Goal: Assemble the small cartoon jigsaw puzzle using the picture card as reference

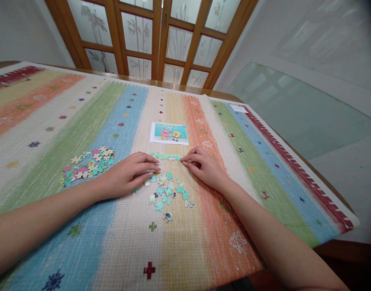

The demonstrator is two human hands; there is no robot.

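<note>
A narrow strip of joined jigsaw puzzle pieces, mostly turquoise and green, lies between my hands. My left hand rests at its left end, palm down. Its fingers are stretched out and somewhat apart, with the lower fingertips beside loose pieces. At the right end my right hand pinches the strip's edge between thumb and forefinger. Just below the strip is a scattered group of loose puzzle pieces, turquoise and pale, several with dark marks. A small printed cartoon picture lies flat above the strip.
Left of my left hand is a second heap of puzzle pieces, with pink and cream ones among turquoise. A striped tablecloth covers the table. A white label sits near the far right edge. Wooden doors with glass panes stand behind.
</note>
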